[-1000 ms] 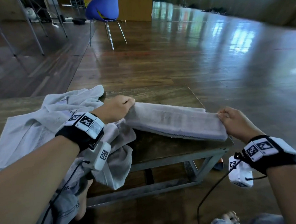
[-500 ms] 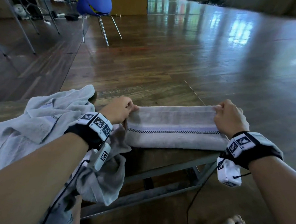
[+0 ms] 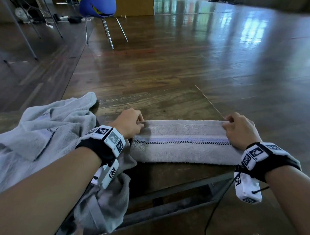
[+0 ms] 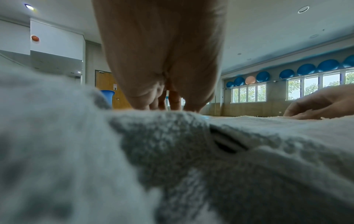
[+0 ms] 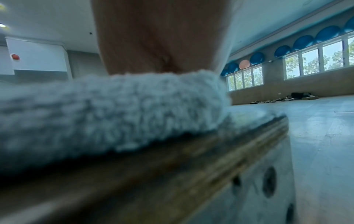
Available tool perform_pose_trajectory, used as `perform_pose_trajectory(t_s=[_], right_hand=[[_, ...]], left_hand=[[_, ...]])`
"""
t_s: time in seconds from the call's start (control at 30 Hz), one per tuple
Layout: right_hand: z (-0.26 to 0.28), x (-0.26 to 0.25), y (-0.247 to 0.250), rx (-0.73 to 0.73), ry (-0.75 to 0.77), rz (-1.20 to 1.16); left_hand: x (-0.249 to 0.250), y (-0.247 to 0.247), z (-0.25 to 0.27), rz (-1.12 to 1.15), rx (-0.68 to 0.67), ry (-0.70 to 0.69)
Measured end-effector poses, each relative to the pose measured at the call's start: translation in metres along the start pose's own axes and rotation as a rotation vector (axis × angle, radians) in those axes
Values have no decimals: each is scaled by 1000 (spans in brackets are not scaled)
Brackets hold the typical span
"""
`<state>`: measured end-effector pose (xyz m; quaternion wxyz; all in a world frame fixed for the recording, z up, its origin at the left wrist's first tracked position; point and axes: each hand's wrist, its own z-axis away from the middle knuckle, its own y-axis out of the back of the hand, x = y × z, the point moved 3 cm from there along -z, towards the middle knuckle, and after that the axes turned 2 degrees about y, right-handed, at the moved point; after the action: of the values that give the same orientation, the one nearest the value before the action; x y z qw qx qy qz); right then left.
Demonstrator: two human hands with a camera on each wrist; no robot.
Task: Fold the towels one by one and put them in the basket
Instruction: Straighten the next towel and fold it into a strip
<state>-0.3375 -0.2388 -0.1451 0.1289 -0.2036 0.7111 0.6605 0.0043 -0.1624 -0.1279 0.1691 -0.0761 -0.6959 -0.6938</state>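
A beige folded towel point(image 3: 183, 146) with a purple stripe and a black checked line lies flat along the low wooden table point(image 3: 166, 174). My left hand point(image 3: 131, 122) pinches its far left corner. My right hand point(image 3: 238, 130) pinches its far right corner, at the table's right end. In the left wrist view my left hand point(image 4: 162, 91) comes down on the towel point(image 4: 249, 136), with my right hand point(image 4: 321, 103) at its far end. In the right wrist view the towel point(image 5: 114, 106) hides the fingertips of my right hand point(image 5: 159, 45). No basket is in view.
A loose heap of grey towels point(image 3: 50, 131) covers the table's left part and hangs over its front edge. The table edge point(image 5: 191, 159) drops off just right of the towel. A blue chair point(image 3: 97, 4) and table legs stand far back on the wooden floor.
Both hands moved away from me with the towel's edge and laid it over, so the striped band now faces up. In the last half second they hardly moved.
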Motion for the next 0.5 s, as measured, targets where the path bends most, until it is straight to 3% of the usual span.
perform_pose_trajectory(t_s=[0.17,0.5], right_hand=[[2,-5,-6,-165,12,124],[15,-47,-7,-167,126,28]], left_hand=[[-2,2,5,-56,-29,21],[-38,19,32,-18,-50,128]])
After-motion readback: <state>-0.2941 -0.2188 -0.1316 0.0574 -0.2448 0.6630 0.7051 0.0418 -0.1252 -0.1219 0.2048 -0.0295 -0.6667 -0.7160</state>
